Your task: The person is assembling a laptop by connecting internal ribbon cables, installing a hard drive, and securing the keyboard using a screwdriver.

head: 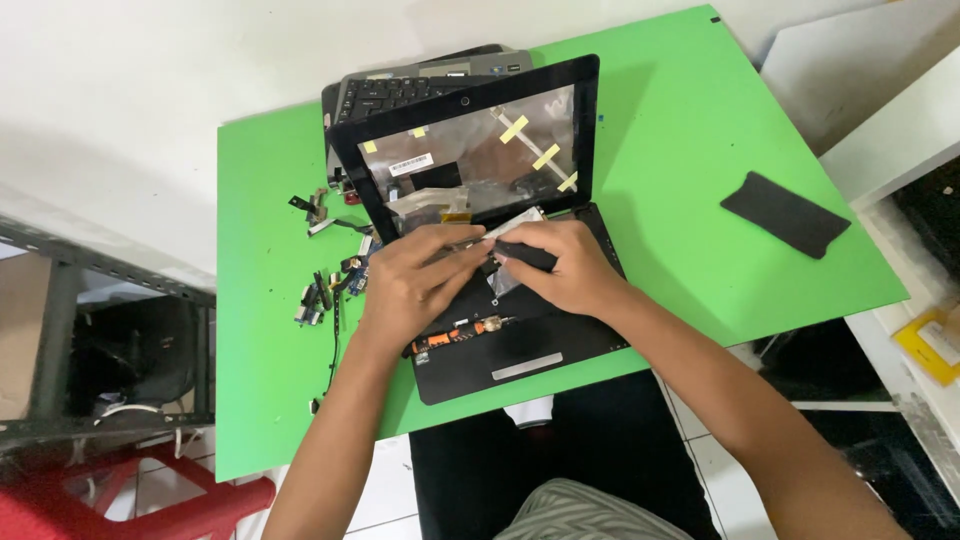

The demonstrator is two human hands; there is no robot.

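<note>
A small black laptop [520, 355] lies open and partly taken apart on a green table [690, 130]. Its screen frame [470, 95] has no panel; taped foil and yellow tape strips show inside. My left hand [410, 280] rests on the laptop base and pinches a flat silvery part [515, 222] near the hinge. My right hand [560, 265] is closed around a dark tool [525, 257] whose tip points at that part. An orange-handled screwdriver [465, 330] lies on the base just below my hands.
Several small loose parts and cables [325, 280] lie left of the laptop. A removed keyboard and another casing [400, 90] sit behind the screen frame. A black flat pad [785, 212] lies at the right. A metal rack [110, 330] stands left, shelving at the right.
</note>
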